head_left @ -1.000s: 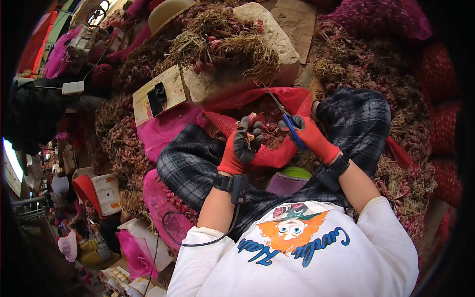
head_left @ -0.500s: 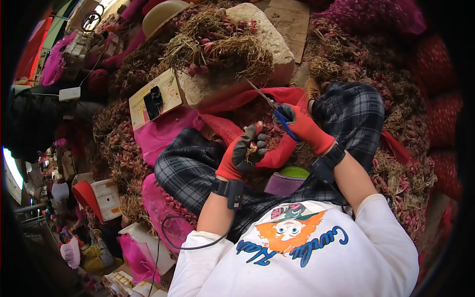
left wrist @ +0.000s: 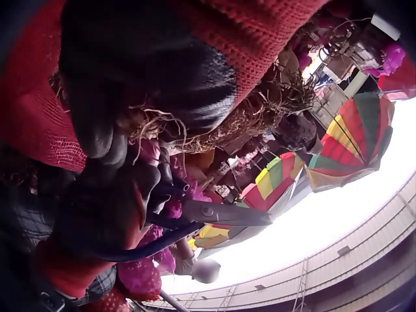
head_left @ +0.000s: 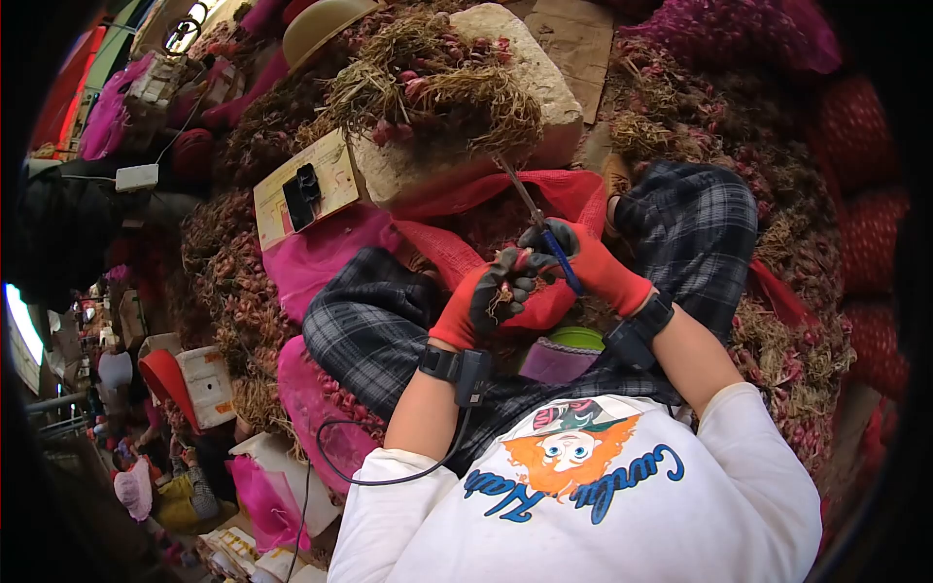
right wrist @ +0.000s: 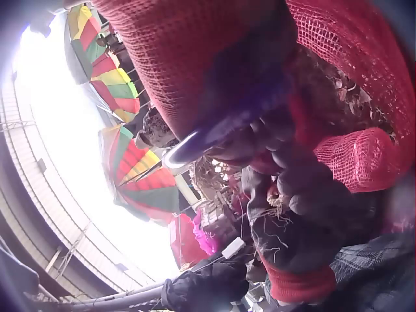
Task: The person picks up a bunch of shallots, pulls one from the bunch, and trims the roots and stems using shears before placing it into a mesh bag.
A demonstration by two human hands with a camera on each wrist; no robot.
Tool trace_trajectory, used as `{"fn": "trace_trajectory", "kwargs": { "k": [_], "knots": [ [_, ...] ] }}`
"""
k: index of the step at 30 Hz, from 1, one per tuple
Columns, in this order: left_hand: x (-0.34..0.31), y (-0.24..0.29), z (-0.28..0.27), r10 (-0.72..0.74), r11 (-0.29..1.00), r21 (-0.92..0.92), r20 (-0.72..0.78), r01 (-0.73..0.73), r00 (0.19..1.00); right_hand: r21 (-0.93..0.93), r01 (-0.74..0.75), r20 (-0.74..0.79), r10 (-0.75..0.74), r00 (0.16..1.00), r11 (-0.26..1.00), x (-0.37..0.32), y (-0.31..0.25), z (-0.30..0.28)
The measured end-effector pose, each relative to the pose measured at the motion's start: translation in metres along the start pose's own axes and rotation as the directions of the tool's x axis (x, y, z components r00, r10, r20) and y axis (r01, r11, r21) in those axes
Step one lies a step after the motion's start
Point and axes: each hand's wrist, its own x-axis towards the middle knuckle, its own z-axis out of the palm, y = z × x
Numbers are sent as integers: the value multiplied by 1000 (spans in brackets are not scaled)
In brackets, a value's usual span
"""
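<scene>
In the head view my left hand (head_left: 486, 299), in a red glove with dark palm and fingers, grips a small pinkish shallot. Pale stringy roots of the shallot (left wrist: 151, 151) stick out between the gloved fingers in the left wrist view. My right hand (head_left: 598, 264), gloved alike, holds blue-handled scissors (head_left: 561, 257), their blades pointing up and away from me. The fingertips of both hands come together at the shallot, whose body is mostly hidden by them. Below and around the hands lies an open red mesh bag (head_left: 442, 255) with shallots inside.
A pale foam block (head_left: 530, 73) ahead carries a heap of dried shallots (head_left: 418, 92). Left of it, a phone (head_left: 302, 194) lies on a board (head_left: 340, 180). Shallots are piled on both sides, and a purple tub with a green rim (head_left: 559, 358) stands between my legs.
My right hand, still holding the scissors, shifted slightly away and then came left and down to meet the left hand. The left hand keeps its hold on the shallot.
</scene>
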Motion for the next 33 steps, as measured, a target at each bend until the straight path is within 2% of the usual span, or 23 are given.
{"fn": "trace_trajectory", "kwargs": {
  "k": [1,4,5,8,10,13,14,16,17,19,20,22,23,24,26,28,30,31,33],
  "knots": [
    [2,-1,0,-10,1000,1,-6,10,1000,9,-15,14,15,1000,1000,0,-2,-1],
    [9,-11,12,301,943,192,-152,-271,941,-67,-42,-9,41,999,997,0,-1,-2],
    [9,-12,11,271,949,211,-162,-235,949,-109,-48,-26,46,999,993,1,0,-2],
    [7,-8,11,192,958,247,-184,-144,964,48,-38,-59,41,997,998,-1,5,-7],
    [7,-2,17,151,963,248,-178,-104,972,76,-96,-45,100,994,993,0,11,-12],
    [6,-3,11,115,978,185,-102,-95,988,111,-107,-36,111,993,988,1,19,-17],
    [9,-5,6,37,998,49,-90,-33,995,121,-99,-32,104,994,988,1,20,-18],
    [18,-12,-4,-108,971,-219,-37,97,993,128,-32,-179,55,982,991,1,20,-15],
    [20,-15,-8,-75,954,-292,3,72,997,128,3,-251,30,968,992,2,19,-12],
    [24,-17,-6,-2,901,-432,79,36,997,-1,102,-194,-100,976,995,1,10,-4],
    [23,-16,-2,5,924,-383,-7,-7,1000,-64,153,-160,-161,974,986,1,6,-1],
    [18,-15,9,34,959,-273,-179,-82,983,-452,321,-58,-386,921,833,4,5,3],
    [18,-21,-1,182,982,74,-124,-174,975,-611,388,25,-473,881,690,4,5,5],
    [19,-32,-21,299,874,406,-20,-265,954,-663,391,29,-500,866,639,6,10,4],
    [12,-27,-15,340,782,538,57,-316,939,-675,380,52,-473,880,633,6,8,2],
    [4,-22,3,248,951,199,-44,-235,968,-703,360,51,-462,885,613,6,7,1],
    [9,-20,11,122,993,17,-136,-120,983,-746,332,30,-469,883,577,6,7,-1],
    [12,-18,14,51,995,-78,-172,-65,984,-736,255,-74,-448,891,628,6,12,-2],
    [15,-9,21,32,979,-194,-124,-55,992,-686,104,-282,-394,875,721,7,25,-7]
  ]
}}
